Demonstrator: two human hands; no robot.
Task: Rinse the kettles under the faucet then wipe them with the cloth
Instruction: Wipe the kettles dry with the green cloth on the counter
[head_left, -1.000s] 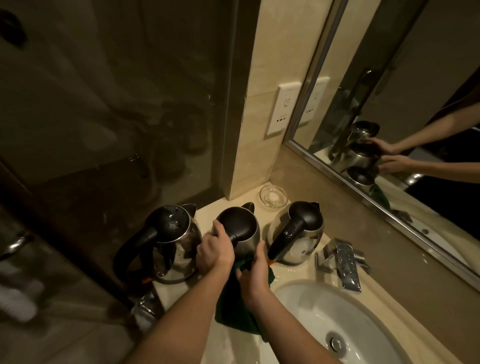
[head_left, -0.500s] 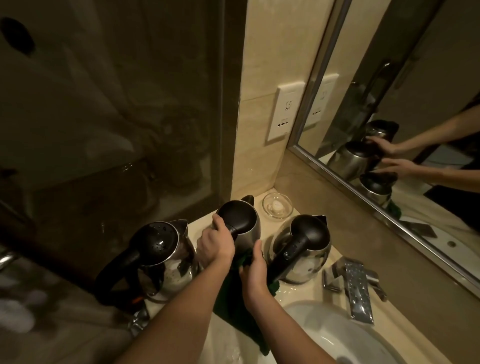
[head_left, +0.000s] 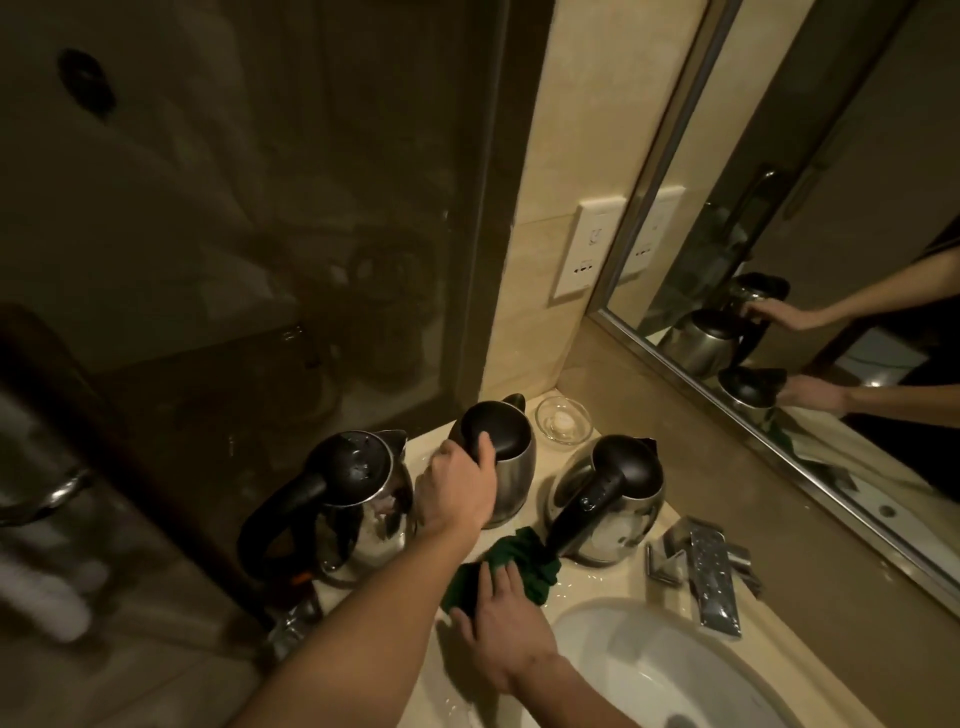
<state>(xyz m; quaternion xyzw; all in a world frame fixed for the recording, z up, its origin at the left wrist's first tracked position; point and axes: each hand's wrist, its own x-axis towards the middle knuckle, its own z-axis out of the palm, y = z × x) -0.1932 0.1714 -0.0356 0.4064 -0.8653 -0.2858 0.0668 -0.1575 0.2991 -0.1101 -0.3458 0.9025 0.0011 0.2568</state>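
Three steel kettles with black lids and handles stand on the beige counter. The middle kettle (head_left: 511, 457) is gripped at its handle by my left hand (head_left: 457, 486). The left kettle (head_left: 358, 499) stands beside that hand, and the right kettle (head_left: 615, 499) stands near the faucet (head_left: 711, 574). My right hand (head_left: 506, 631) presses on a dark green cloth (head_left: 524, 564), which lies bunched on the counter in front of the middle and right kettles.
A white sink basin (head_left: 654, 675) lies at the lower right. A small glass dish (head_left: 563, 420) sits in the back corner. A mirror (head_left: 810, 260) covers the right wall, with a wall socket (head_left: 584, 249) beside it. A dark glass partition (head_left: 260, 208) borders the counter's left side.
My right hand has pulled back from the middle kettle's side, bringing the cloth down onto the counter. My left hand stays on the middle kettle's handle.
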